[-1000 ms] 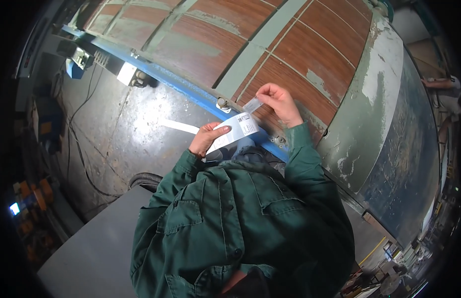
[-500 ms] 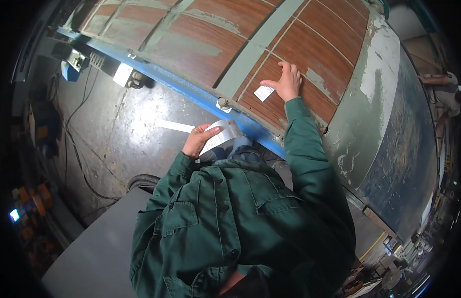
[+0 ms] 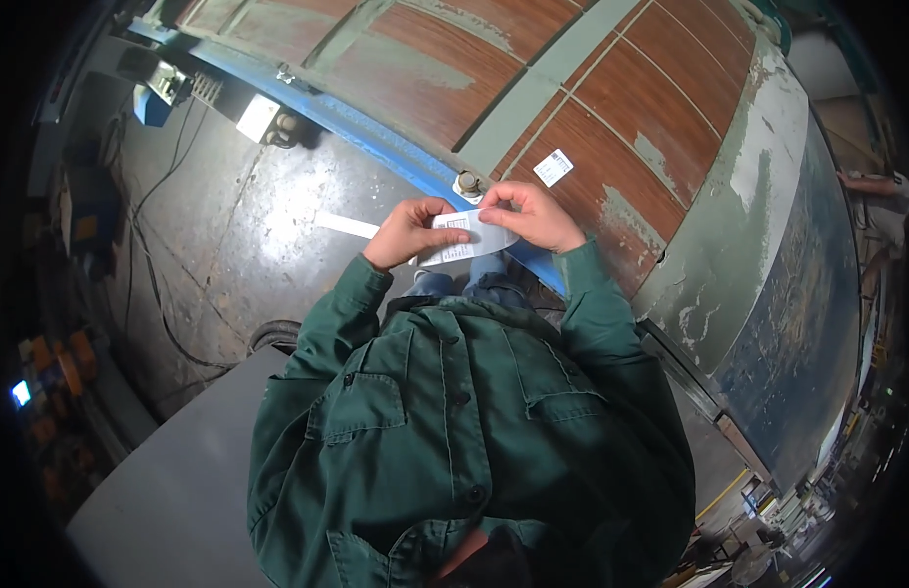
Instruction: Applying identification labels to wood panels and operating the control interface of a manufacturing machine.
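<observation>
one strip (image 3: 459, 252) lies between the left hand (image 3: 412, 235) and the right hand (image 3: 535, 216), near the blue rail (image 3: 376, 147) that follows the near edge of the panel (image 3: 650, 108). its long axis runs left to right, from hand to hand. the left hand holds it with the thumb laid on top; the right hand pinches the other end between thumb and fingers. nearer to the panel is the right hand; the label (image 3: 552, 168) lies forward and to the right of its fingertips, on the panel close to the near edge, beyond the bolt (image 3: 467, 183).

the strip is white, slightly curved, printed dark near the left thumb. a white tail (image 3: 347, 225) shows past the left hand, above the floor (image 3: 229, 211); its join is hidden. the label is small, white, four-sided, with dark print.
</observation>
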`<state>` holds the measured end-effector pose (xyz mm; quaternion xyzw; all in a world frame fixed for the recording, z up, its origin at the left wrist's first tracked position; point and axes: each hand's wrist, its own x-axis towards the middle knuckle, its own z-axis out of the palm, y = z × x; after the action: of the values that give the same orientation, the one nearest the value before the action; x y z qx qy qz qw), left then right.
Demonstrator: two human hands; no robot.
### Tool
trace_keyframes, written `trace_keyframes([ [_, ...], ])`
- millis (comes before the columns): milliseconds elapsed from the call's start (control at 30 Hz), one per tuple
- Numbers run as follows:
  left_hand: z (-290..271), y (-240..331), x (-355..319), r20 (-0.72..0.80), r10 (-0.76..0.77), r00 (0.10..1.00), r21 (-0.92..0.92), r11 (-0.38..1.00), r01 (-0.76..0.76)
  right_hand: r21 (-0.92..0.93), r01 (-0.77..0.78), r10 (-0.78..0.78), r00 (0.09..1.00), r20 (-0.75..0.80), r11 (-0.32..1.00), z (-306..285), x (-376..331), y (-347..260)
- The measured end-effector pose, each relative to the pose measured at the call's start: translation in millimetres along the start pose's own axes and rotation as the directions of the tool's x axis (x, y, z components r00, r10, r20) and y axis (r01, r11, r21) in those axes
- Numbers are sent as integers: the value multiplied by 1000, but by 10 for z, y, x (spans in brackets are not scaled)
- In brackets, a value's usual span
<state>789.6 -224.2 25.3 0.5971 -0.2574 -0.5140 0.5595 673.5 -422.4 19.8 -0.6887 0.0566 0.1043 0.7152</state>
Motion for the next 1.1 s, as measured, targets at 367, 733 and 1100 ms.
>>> trace_keyframes([
  [367,-316,-4,-199,-14,-57,998,8,998,57,-10,-17,17,998,-66,1000,-50,-9,-85],
  [733,-617,-100,-398,-66,-48,997,-4,999,48,47,-45,50,993,-107,998,-137,-24,-119],
  [1100,-824,-56,-565,-92,-60,994,5,998,61,3,-54,54,987,-154,999,-175,19,-127],
])
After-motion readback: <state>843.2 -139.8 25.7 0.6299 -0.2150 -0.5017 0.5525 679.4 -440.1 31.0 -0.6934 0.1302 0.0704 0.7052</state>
